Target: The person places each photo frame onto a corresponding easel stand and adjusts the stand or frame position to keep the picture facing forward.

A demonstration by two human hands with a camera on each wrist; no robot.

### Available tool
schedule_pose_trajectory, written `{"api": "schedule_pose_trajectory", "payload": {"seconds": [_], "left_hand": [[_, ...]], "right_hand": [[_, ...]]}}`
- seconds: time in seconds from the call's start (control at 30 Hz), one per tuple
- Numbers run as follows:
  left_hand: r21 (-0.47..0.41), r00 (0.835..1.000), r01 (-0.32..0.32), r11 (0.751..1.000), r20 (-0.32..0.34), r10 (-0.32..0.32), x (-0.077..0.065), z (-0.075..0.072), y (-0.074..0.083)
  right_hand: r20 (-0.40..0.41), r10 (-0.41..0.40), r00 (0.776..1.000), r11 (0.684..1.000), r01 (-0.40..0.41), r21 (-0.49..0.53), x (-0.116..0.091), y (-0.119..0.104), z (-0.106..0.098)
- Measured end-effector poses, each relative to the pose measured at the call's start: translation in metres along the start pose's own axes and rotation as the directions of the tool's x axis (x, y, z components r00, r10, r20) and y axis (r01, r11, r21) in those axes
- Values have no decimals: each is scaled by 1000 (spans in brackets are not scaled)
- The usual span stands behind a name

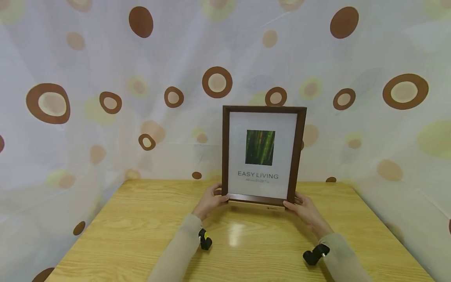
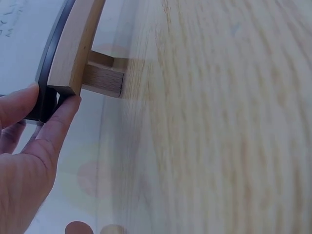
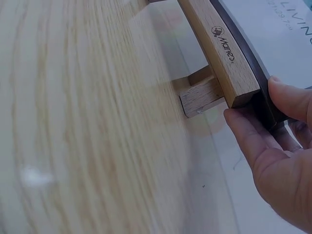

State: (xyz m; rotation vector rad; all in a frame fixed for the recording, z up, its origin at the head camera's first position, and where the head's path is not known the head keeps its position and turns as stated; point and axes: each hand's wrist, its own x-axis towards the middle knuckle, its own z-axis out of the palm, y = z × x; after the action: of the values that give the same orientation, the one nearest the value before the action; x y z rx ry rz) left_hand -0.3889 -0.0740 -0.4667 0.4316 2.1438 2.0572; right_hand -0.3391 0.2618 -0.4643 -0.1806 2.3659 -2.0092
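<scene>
A dark brown picture frame with a small green picture and the words EASY LIVING stands upright, slightly tilted, toward the back of the table. My left hand pinches its lower left corner, thumb in front and fingers behind. At the lower right corner my right hand grips it the same way. Just beneath the frame's bottom edge runs a light wooden ledge marked Maries, seen in the right wrist view. Wooden feet of this stand reach toward the tabletop. Whatever supports the frame's back is hidden.
The light wood table extends around both forearms. Behind it and at both sides hangs a white curtain with brown and yellow spots. A black camera mount sits on each wrist.
</scene>
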Motion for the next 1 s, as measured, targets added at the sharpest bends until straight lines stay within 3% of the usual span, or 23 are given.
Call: {"api": "schedule_pose_trajectory", "payload": {"seconds": [0.3, 0.6, 1.0], "left_hand": [[-15, 998, 28, 999, -57, -28, -7, -3, 5], [-2, 998, 29, 1000, -62, -30, -18, -15, 4], [10, 997, 22, 1000, -75, -21, -22, -32, 5]], "right_hand": [[30, -6, 1000, 1000, 6, 31, 10, -2, 5], [60, -12, 998, 999, 9, 44, 14, -3, 18], [66, -14, 998, 998, 10, 59, 23, -3, 33]]}}
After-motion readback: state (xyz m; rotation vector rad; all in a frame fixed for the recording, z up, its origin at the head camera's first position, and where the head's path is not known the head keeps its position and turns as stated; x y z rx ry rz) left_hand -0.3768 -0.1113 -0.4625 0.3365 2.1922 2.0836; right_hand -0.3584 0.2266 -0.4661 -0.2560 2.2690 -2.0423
